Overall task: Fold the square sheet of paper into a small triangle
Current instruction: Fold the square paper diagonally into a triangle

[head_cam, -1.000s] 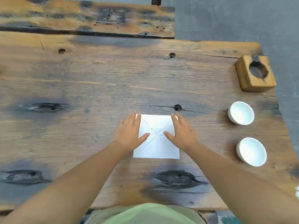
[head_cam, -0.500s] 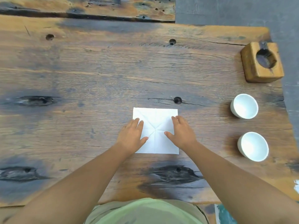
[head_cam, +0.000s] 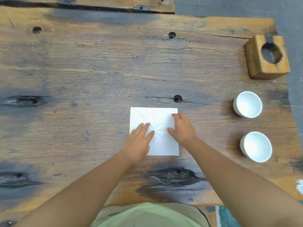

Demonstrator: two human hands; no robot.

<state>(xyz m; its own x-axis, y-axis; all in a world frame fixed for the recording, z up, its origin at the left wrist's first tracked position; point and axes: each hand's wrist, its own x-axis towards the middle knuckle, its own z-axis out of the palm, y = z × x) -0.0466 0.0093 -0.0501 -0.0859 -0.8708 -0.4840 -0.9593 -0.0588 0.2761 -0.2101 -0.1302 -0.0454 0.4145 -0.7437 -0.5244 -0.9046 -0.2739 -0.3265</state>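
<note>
A white square sheet of paper point(head_cam: 155, 118) lies flat on the wooden table point(head_cam: 98, 71), marked with crease lines that meet near its middle. My left hand point(head_cam: 138, 141) rests palm down on the sheet's lower left part, fingers spread toward the centre. My right hand point(head_cam: 182, 128) presses on the sheet's right side, with its fingers reaching up along the right edge and the thumb pointing to the centre. Neither hand holds the paper off the table.
Two white bowls point(head_cam: 248, 104) point(head_cam: 256, 146) stand at the right of the table. A wooden block with a round hole point(head_cam: 267, 57) sits at the far right corner. Dark knots and holes point(head_cam: 177, 98) mark the wood. The table's right edge runs just past the bowls.
Both hands have slid down the sheet toward me, uncovering its top part. The left hand now lies lower on the left corner; the right fingers point up the right edge.
</note>
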